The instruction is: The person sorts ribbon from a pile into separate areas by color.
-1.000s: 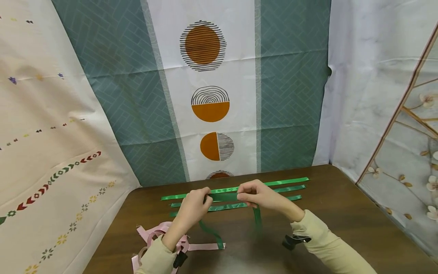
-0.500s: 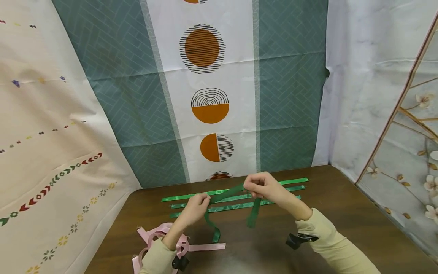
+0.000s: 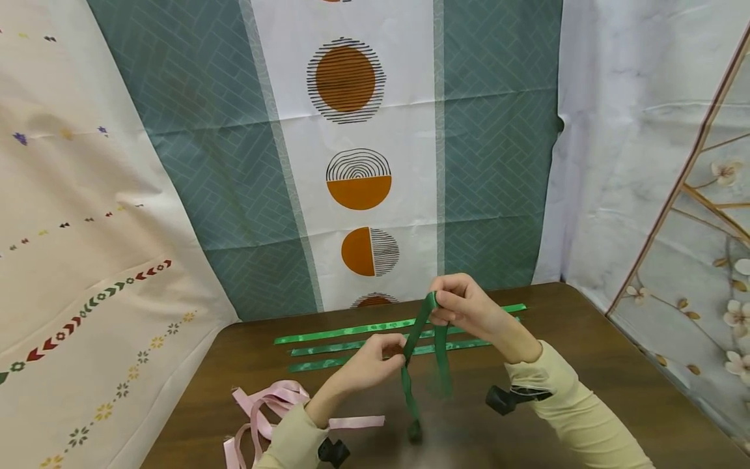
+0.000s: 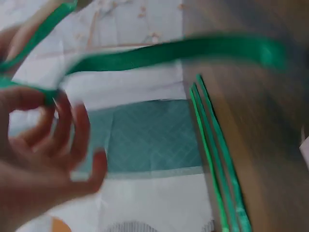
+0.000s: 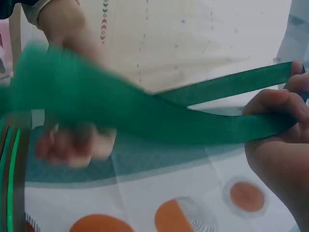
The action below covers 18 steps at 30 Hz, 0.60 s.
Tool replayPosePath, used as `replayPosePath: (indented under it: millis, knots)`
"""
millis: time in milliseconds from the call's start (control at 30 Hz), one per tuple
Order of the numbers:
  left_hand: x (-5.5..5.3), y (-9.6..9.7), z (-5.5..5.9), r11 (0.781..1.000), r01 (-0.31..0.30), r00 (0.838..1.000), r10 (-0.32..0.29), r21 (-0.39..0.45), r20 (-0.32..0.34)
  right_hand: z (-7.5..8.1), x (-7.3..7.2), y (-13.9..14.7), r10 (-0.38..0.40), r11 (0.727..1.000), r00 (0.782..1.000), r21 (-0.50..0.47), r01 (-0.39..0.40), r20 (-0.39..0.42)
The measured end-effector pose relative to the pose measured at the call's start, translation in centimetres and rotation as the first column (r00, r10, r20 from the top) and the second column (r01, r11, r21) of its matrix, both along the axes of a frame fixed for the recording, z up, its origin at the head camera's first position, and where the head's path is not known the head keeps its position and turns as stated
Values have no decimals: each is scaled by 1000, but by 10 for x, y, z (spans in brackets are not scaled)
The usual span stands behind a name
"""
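We observe the right hand [image 3: 469,312] pinching a flat dark-green satin ribbon [image 3: 417,329], which hangs below its fingertips; the left hand [image 3: 370,362] pinches it lower down. Three flat green satin strips [image 3: 328,348] lie beyond the left fingers.

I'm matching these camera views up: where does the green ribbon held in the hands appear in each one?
Head: held ribbon in the lower half, just right of centre.
Left wrist: held ribbon across the top, from the left edge toward the upper right.
Right wrist: held ribbon across the middle, left edge to right side.
Shared landmark: the flat-laid green ribbons.
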<state>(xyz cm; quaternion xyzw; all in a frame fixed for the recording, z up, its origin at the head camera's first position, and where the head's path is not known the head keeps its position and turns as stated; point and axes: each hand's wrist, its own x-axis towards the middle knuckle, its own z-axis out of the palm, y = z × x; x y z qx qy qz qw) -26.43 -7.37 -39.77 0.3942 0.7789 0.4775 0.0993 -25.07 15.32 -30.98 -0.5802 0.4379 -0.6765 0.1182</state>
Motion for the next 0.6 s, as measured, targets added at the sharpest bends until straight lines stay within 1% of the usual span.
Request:
replayPosePath:
  millis: [33,100,133,200,267,333,433,467,533,600]
  knots:
    - [1,5,0,999,-41,998,40,-23,-41,2,2,-1,-3,1000,1000,7,3,-29]
    - [2,11,0,992,-114,991,110,-48,-82,5,6,-2,-4,1000,996,16,5,-92]
    - [2,12,0,989,-137,988,132,-49,-83,6,7,-2,-4,1000,992,16,6,-123]
    - [0,10,-2,987,-157,987,155,-39,-48,8,9,1,-25,1000,986,15,27,-164]
    - [-4,3,-6,985,-166,986,166,-37,3,7,8,8,-47,999,987,7,48,-151]
    - [-8,-9,-10,983,-179,982,181,-46,45,3,4,19,-92,996,989,9,93,-118]
    - [-15,-29,-17,973,-216,972,221,-77,74,-7,-4,44,-161,985,985,58,165,-60]
    - [-16,-37,-19,968,-232,968,239,-92,76,-11,-7,53,-193,976,980,96,197,-46]
    - [-19,-53,-22,956,-268,958,278,-120,76,-21,-13,71,-256,949,966,183,257,-27]
    - [-21,-70,-25,941,-301,947,314,-156,66,-32,-20,87,-320,909,947,277,311,-15]
